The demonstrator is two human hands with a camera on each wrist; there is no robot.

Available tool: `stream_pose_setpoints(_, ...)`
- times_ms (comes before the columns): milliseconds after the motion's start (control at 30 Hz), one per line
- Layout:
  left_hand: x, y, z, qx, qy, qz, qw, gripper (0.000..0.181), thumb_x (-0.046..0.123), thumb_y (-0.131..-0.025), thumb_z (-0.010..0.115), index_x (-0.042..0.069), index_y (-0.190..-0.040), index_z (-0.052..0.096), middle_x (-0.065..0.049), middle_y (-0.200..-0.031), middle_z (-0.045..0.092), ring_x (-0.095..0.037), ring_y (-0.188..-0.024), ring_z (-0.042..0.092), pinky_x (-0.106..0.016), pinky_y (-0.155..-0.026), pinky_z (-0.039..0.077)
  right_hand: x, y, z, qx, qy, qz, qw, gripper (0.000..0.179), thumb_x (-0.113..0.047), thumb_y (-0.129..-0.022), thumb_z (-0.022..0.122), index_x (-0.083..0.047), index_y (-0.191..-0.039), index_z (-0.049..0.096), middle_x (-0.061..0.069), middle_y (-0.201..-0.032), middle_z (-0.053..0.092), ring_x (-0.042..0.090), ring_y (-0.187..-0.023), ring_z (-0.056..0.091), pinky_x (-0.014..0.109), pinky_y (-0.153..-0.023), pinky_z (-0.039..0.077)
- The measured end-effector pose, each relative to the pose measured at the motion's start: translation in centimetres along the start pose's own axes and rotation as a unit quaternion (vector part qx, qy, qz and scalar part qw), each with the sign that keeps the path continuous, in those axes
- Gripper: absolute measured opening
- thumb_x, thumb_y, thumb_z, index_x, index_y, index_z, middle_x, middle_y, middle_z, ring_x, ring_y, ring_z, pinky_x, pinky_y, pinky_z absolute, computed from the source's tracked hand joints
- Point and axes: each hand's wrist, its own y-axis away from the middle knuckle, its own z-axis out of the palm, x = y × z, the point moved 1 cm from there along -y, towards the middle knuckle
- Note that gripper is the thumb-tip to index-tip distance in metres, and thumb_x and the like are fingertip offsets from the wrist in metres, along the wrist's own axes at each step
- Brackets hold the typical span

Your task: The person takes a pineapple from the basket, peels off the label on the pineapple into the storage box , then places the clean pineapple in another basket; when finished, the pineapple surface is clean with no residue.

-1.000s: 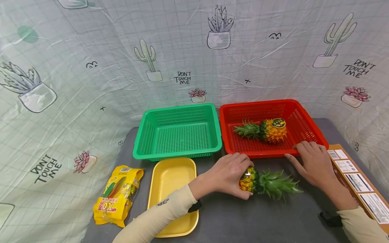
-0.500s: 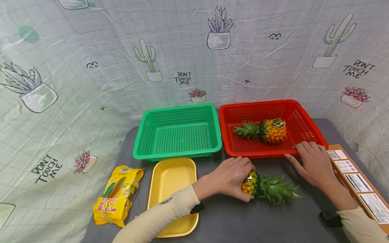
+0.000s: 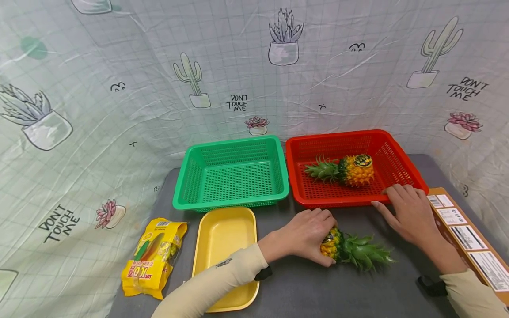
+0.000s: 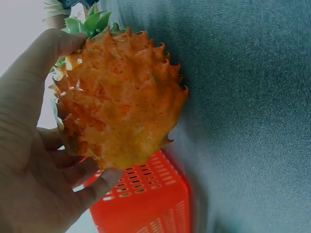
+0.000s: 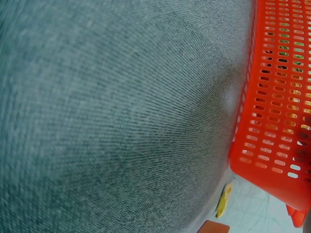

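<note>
In the head view, my left hand (image 3: 312,234) grips the fruit end of a small pineapple (image 3: 331,245) lying over the grey table, its leafy crown (image 3: 366,252) pointing right. The left wrist view shows the orange, spiny body (image 4: 121,97) between thumb and fingers, close over the cloth. My right hand (image 3: 409,216) holds the front rim of the red basket (image 3: 318,202) near its right corner, fingers over the rim and thumb to the left. Inside that basket lies another pineapple (image 3: 358,170) with a black round label, crown to the left.
A green basket (image 3: 230,206) stands left of the red one. In front of it is a yellow tray (image 3: 226,225), partly under my left forearm. A yellow snack bag (image 3: 153,258) lies at far left. A cardboard box (image 3: 469,240) with white labels lies along the right edge.
My left hand has moved slightly right and toward me, still around the pineapple, whose crown now tilts a little more toward me. The right hand has stayed at the basket rim.
</note>
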Motion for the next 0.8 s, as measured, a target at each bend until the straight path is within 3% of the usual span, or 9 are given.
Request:
stream_pose_setpoints(333, 0.7, -0.3, 0.3, -0.004, -0.017, -0.004, 0.9998, 0.077, 0.079, -0.078, 0.072, 0.021, -0.128, 0.067, 0.006, -0.115, 0.058, -0.01, -0.095, 0.052, -0.021, -0.07, 0.038, 0.0, 0.0, 0.0, -0.006, 0.006, 0.003, 1.0, 0.037, -0.04, -0.095, 0.071, -0.004, -0.1, 0.061, 0.017, -0.097, 0.06, 0.044, -0.089, 0.054, 0.059, -0.078, 0.039)
stream_pose_setpoints(800, 1.0, -0.3, 0.4, -0.013, -0.019, -0.007, 0.9997, 0.078, 0.078, -0.08, 0.072, 0.018, -0.13, 0.067, 0.004, -0.114, 0.058, -0.011, -0.095, 0.051, -0.02, -0.075, 0.048, -0.4, -0.1, -0.5, -0.026, -0.005, 0.019, 0.9995, 0.036, -0.033, -0.091, 0.078, -0.003, -0.107, 0.064, 0.018, -0.106, 0.063, 0.045, -0.099, 0.055, 0.062, -0.084, 0.039)
